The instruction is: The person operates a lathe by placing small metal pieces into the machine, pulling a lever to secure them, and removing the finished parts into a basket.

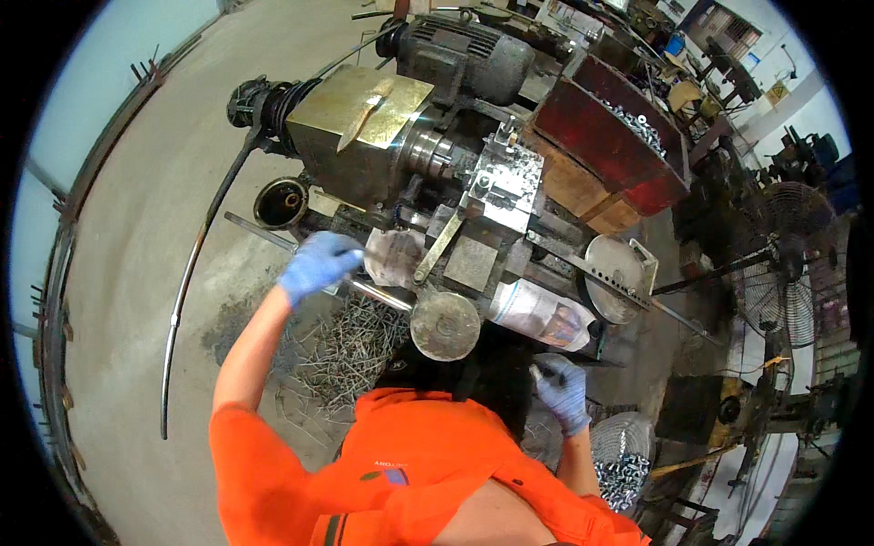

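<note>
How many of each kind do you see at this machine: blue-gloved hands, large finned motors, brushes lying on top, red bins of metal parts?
Blue-gloved hands (left hand, right hand): 2
Large finned motor: 1
Brush: 1
Red bin: 1
Total: 5

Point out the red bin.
In the head view, the red bin is at the upper right, just right of the motor, with small metal parts inside.
</note>
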The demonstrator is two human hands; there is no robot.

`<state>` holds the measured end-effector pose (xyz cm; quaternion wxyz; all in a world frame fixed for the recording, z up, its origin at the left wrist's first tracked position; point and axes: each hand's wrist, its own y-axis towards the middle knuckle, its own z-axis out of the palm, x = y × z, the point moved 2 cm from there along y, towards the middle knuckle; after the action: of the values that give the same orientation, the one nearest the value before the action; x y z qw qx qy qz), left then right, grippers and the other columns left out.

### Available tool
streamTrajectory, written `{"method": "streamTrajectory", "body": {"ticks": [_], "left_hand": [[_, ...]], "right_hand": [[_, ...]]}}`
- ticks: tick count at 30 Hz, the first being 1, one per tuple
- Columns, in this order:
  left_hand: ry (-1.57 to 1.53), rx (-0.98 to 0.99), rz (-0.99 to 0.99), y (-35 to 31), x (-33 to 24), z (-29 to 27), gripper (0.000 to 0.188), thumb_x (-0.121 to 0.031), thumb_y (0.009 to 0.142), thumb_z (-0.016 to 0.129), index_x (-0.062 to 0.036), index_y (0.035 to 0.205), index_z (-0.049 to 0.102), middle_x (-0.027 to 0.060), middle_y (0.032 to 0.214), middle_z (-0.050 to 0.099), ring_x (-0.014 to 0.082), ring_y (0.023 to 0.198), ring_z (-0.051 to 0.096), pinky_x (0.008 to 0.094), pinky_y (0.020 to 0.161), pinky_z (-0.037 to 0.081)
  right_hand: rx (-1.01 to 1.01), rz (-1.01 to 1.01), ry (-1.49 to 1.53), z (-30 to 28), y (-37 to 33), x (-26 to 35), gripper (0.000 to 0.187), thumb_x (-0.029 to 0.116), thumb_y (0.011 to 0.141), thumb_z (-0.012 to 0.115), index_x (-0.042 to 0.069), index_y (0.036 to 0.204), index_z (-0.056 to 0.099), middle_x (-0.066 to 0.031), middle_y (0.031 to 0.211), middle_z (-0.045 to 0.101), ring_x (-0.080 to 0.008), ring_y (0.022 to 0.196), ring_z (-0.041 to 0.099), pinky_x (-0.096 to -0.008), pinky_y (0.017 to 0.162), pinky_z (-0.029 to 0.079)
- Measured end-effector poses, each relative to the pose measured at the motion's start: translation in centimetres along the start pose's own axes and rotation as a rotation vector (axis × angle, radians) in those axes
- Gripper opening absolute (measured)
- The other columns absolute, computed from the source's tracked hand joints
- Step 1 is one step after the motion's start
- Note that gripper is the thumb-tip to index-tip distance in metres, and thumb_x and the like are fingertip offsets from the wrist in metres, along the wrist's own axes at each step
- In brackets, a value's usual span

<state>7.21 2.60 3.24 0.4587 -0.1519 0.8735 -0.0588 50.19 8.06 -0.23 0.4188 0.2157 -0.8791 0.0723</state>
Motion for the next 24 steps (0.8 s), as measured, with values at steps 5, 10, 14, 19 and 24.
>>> {"method": "streamTrajectory", "body": {"ticks": [5, 10, 14, 19, 24], "left_hand": [[0.633, 0.055, 0.1, 8.7, 3.2, 5.2, 0.032, -0.032, 0.082, 0.054, -0.0069, 0.097, 0.066, 0.014, 0.079, 0.065, 0.0278, 0.071, 0.064, 0.0398, 0.072, 0.049], [0.361, -0.195, 0.162, 8.6, 0.3, 3.0, 0.032, -0.029, 0.084, 0.055, -0.0033, 0.102, 0.063, 0.018, 0.086, 0.065, 0.0268, 0.08, 0.065, 0.0354, 0.073, 0.049], [0.082, -0.401, 0.163, 5.3, 0.7, 1.5, 0.032, -0.032, 0.085, 0.052, -0.0096, 0.104, 0.064, 0.0152, 0.088, 0.065, 0.0321, 0.082, 0.062, 0.0406, 0.075, 0.047], [0.505, -0.434, 0.181, -0.1, 1.6, -2.1, 0.029, -0.033, 0.085, 0.054, -0.0108, 0.1, 0.064, 0.0138, 0.085, 0.065, 0.0314, 0.079, 0.062, 0.0404, 0.073, 0.048], [0.651, -0.79, 0.042, -6.7, 5.8, -9.5, 0.026, -0.032, 0.086, 0.054, -0.0136, 0.101, 0.065, 0.0135, 0.083, 0.065, 0.0295, 0.073, 0.063, 0.0381, 0.065, 0.049]], "right_hand": [[-0.015, 0.041, 0.013, -0.9, -1.1, -1.3, 0.018, 0.009, 0.071, 0.071, 0.002, 0.088, 0.068, -0.0124, 0.086, 0.066, -0.02, 0.081, 0.064, -0.0279, 0.07, 0.05], [-0.056, 0.079, -0.028, -1.3, -2.5, -1.7, 0.018, 0.01, 0.071, 0.071, 0.002, 0.087, 0.068, -0.0126, 0.088, 0.067, -0.0198, 0.08, 0.064, -0.028, 0.071, 0.05], [-0.014, 0.123, -0.031, -0.5, -2.0, -2.1, 0.018, 0.011, 0.071, 0.071, 0.003, 0.087, 0.068, -0.013, 0.089, 0.067, -0.0219, 0.081, 0.064, -0.0298, 0.074, 0.05], [0.05, -0.114, -0.175, -1.3, 2.1, 2.3, 0.023, 0.016, 0.07, 0.073, 0.005, 0.09, 0.067, -0.0148, 0.09, 0.065, -0.0296, 0.087, 0.062, -0.0345, 0.079, 0.049], [0.004, -0.529, -0.21, -2.2, 9.6, 9.4, 0.024, 0.018, 0.069, 0.072, 0.006, 0.089, 0.065, -0.0135, 0.089, 0.064, -0.0312, 0.085, 0.06, -0.0381, 0.073, 0.048]]}}
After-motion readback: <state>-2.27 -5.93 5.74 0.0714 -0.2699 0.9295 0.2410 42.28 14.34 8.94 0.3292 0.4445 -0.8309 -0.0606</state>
